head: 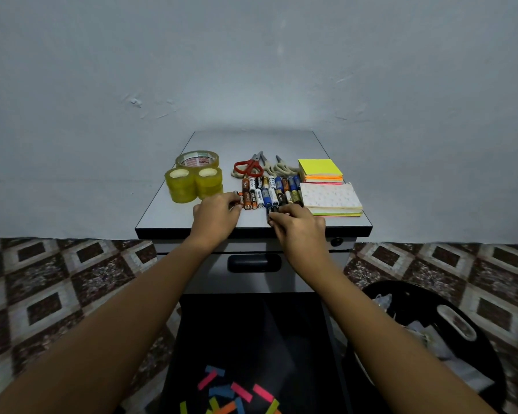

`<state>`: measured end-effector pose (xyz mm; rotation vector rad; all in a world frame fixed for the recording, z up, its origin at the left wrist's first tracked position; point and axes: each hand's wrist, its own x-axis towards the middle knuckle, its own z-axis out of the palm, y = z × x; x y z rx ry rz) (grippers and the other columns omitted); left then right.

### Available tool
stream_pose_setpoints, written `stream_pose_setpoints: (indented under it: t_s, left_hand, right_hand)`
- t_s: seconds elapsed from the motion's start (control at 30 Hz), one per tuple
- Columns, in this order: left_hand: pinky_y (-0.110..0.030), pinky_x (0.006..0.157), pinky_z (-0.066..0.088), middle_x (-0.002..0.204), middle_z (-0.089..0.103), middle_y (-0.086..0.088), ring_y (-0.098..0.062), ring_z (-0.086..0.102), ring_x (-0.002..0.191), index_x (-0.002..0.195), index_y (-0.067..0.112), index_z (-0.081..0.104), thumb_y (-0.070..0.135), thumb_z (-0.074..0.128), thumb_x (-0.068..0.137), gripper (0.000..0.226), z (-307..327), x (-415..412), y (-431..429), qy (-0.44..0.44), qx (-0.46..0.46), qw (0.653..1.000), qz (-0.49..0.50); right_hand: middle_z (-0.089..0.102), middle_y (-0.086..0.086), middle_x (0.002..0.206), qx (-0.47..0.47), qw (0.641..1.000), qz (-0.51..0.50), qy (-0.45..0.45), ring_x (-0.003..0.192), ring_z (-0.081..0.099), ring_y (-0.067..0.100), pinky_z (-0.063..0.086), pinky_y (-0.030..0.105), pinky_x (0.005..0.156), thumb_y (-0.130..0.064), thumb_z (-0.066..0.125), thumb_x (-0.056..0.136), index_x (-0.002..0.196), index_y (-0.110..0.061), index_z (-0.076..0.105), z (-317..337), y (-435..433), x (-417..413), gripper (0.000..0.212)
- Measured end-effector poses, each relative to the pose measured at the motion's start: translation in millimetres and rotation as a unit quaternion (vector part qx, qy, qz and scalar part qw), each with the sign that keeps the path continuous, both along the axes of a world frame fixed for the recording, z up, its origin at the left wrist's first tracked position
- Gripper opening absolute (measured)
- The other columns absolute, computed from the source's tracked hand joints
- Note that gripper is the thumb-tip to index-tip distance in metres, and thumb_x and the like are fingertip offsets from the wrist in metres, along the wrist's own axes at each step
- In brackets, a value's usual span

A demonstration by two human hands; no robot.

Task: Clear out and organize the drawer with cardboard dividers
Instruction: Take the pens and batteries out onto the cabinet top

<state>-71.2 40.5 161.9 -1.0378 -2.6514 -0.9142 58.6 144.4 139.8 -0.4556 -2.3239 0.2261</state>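
Head view. Pinching with left hand (217, 215) at left end of batteries (269, 191); pinching dark ones with right hand (296, 224) near front edge of cabinet top (251, 141). Noted drawer (251, 333) open below, paper strips (231, 389) inside. Risk: nudging round cells, rolling off edge into drawer.

My two bare forearms reach forward and converge, palms down. My left hand (217, 215) lies knuckles up, fingers curled, their tips against a battery (240, 206); whether they pinch it I cannot tell. My right hand (299, 227), likewise knuckles up, curls its fingers (277, 218) over dark batteries (272, 210) and holds them. The hands lie near each other, not touching.
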Motion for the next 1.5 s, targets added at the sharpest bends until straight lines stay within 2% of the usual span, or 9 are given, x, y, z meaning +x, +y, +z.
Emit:
stream_pose_setpoints:
  t_s: [0.3, 0.47, 0.9, 0.97, 1.1, 1.23, 1.4, 1.5]
  left_hand:
    - [-0.047, 0.097, 0.043, 0.118, 0.065, -0.005, -0.024, 0.057, 0.11, 0.119, 0.017, 0.064, 0.024, 0.056, 0.092, 0.029, -2.5, -1.5, 0.7, -0.001, 0.012, 1.0, 0.003]
    - [-0.046, 0.093, 0.046, 0.113, 0.065, -0.008, -0.025, 0.058, 0.105, 0.121, 0.017, 0.063, 0.025, 0.057, 0.092, 0.031, -3.1, -1.8, -0.1, 0.0, 0.013, 1.0, -0.002]
    - [-0.046, 0.094, 0.047, 0.119, 0.064, -0.009, -0.024, 0.057, 0.11, 0.126, 0.015, 0.059, 0.024, 0.058, 0.091, 0.036, 0.5, 3.4, -4.6, -0.023, 0.029, 0.999, -0.008]
    - [-0.044, 0.095, 0.048, 0.12, 0.063, -0.01, -0.023, 0.058, 0.11, 0.127, 0.013, 0.058, 0.023, 0.059, 0.091, 0.037, 1.8, 5.9, -6.4, -0.026, 0.036, 0.999, -0.009]
    - [-0.029, 0.09, 0.044, 0.125, 0.06, -0.011, -0.022, 0.056, 0.114, 0.127, 0.01, 0.058, 0.021, 0.059, 0.091, 0.037, 6.1, 13.0, -11.1, -0.033, 0.06, 0.998, -0.013]
    - [-0.033, 0.099, 0.04, 0.126, 0.059, -0.011, -0.023, 0.051, 0.118, 0.122, 0.008, 0.06, 0.02, 0.061, 0.09, 0.034, 7.7, 25.7, -20.8, -0.006, 0.088, 0.996, -0.026]
    - [-0.024, 0.09, 0.041, 0.106, 0.065, -0.011, -0.024, 0.059, 0.103, 0.108, 0.005, 0.067, 0.019, 0.067, 0.082, 0.029, -14.5, 53.2, -49.7, 0.074, 0.121, 0.986, -0.089]
    - [-0.013, 0.087, 0.035, 0.104, 0.065, -0.008, -0.015, 0.056, 0.098, 0.108, 0.008, 0.068, 0.023, 0.065, 0.081, 0.031, -39.6, 70.8, -71.0, 0.036, 0.092, 0.989, -0.111]
  right_hand:
    - [0.068, 0.013, 0.096, 0.004, 1.0, -0.002, 0.01, 0.088, 0.063, 0.036, 0.043, 0.042, 0.069, -0.013, 0.07, 0.08, 0.094, -0.01, 0.074, -4.5, 2.1, -4.5, 0.015]
    - [0.068, 0.013, 0.097, 0.008, 1.0, -0.001, 0.018, 0.087, 0.063, 0.035, 0.045, 0.041, 0.068, -0.014, 0.069, 0.08, 0.095, -0.011, 0.074, -6.2, 3.0, -3.3, 0.017]
    - [0.067, 0.012, 0.103, -0.001, 1.0, 0.011, 0.006, 0.094, 0.061, 0.033, 0.046, 0.041, 0.073, -0.015, 0.067, 0.084, 0.102, -0.01, 0.072, -1.3, 2.0, 1.1, 0.019]
    - [0.067, 0.012, 0.102, 0.0, 1.0, 0.013, 0.007, 0.094, 0.061, 0.033, 0.046, 0.041, 0.073, -0.015, 0.067, 0.083, 0.102, -0.01, 0.072, -1.0, 2.0, 1.4, 0.02]
    - [0.067, 0.013, 0.099, 0.002, 1.0, 0.017, 0.013, 0.09, 0.061, 0.034, 0.052, 0.043, 0.072, -0.014, 0.068, 0.082, 0.1, -0.007, 0.072, -0.5, 2.7, 1.6, 0.02]
    - [0.067, 0.015, 0.096, -0.001, 0.999, 0.031, 0.037, 0.086, 0.062, 0.035, 0.055, 0.045, 0.071, -0.012, 0.068, 0.079, 0.098, -0.003, 0.071, 1.1, -2.3, 7.5, 0.021]
    - [0.065, 0.013, 0.101, -0.047, 0.996, 0.061, 0.049, 0.095, 0.062, 0.032, 0.051, 0.038, 0.078, -0.02, 0.062, 0.082, 0.107, -0.004, 0.069, -4.3, -17.8, 28.9, 0.03]
    - [0.065, 0.011, 0.1, -0.086, 0.991, 0.092, 0.034, 0.093, 0.062, 0.029, 0.05, 0.034, 0.079, -0.022, 0.062, 0.084, 0.108, -0.004, 0.068, -19.5, -28.4, 44.3, 0.031]
